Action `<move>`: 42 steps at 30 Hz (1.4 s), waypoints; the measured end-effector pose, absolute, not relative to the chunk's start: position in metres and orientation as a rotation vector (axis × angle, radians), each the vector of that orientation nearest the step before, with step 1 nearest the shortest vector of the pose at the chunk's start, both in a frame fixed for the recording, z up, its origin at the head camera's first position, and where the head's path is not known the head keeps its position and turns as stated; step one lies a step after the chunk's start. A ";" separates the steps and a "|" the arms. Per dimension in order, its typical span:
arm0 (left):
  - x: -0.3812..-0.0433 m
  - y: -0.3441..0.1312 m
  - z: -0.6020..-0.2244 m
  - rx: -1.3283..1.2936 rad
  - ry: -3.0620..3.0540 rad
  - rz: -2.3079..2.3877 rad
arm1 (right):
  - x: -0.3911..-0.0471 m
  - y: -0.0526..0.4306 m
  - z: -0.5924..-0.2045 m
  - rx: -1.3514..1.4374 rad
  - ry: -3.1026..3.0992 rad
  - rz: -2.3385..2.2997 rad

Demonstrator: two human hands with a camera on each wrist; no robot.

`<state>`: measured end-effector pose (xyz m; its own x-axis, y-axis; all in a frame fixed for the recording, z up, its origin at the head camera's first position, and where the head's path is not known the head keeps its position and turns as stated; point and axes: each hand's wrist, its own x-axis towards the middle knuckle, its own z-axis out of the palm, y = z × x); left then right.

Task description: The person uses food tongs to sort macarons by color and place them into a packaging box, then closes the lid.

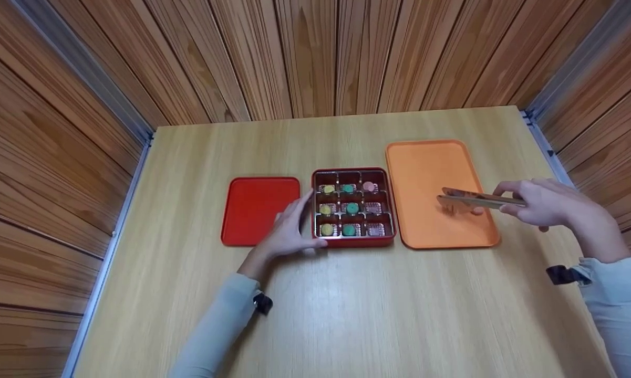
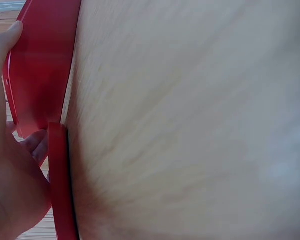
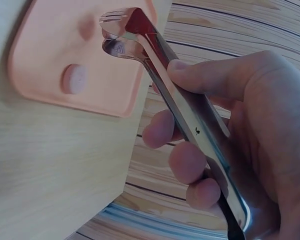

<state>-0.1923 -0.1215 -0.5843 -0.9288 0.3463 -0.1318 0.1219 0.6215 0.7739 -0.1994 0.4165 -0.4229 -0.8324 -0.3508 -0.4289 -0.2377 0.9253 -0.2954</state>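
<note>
My right hand (image 1: 544,202) holds metal tongs (image 3: 197,125) over the orange tray (image 1: 415,220). The tong tips, one of them fork-shaped, are slightly apart; whether anything sits between them I cannot tell. In the right wrist view a pink round piece (image 3: 75,79) lies on the tray. My left hand (image 1: 286,233) touches the red box (image 1: 354,242) at its near left corner, thumb along the front, fingers along the left side. Inside the box's divided liner, yellow pieces (image 1: 327,230) fill the left column and green pieces (image 1: 352,208) the middle one. A pink piece (image 1: 369,186) sits in the far right compartment; the two nearer ones show bare liner.
A flat red lid or tray (image 1: 252,210) lies left of the box, partly under my left hand. The orange tray stands close to the box's right side. Wood-panelled walls (image 1: 320,58) bound the table (image 1: 320,315) at the back and sides.
</note>
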 end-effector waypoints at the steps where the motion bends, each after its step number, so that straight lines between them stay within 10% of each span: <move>1: -0.192 -0.122 -0.585 0.383 2.578 1.206 | -0.200 0.414 -0.422 -0.429 2.595 -0.321; 42: -0.191 -0.121 -0.583 0.385 2.567 1.228 | -0.216 0.296 -0.400 -0.651 2.628 -0.378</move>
